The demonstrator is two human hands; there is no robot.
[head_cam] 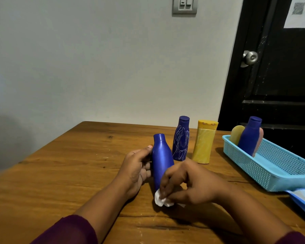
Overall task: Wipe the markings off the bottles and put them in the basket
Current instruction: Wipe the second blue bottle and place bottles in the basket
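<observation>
The left hand (139, 168) grips a plain blue bottle (161, 161) from the side, thumb up near its shoulder, holding it roughly upright over the near middle of the wooden table (60, 173). The right hand (188, 184) pinches a crumpled white wipe (163, 199) against the bottle's lower part and hides its base.

Just behind stand a scribbled blue bottle (180, 140), covered in white lines, and beside it a yellow bottle (203, 143), both upright and close together.

To the right, well apart from the hands, sits a light blue basket (271, 173). At its far end lean a third blue bottle (250, 136), a pale yellow bottle (237, 134) and a pink bottle (259, 141). A blue packet (303, 199) lies at the basket's near corner. Behind the table is a dark door (280, 76) with a metal knob (250, 58).
</observation>
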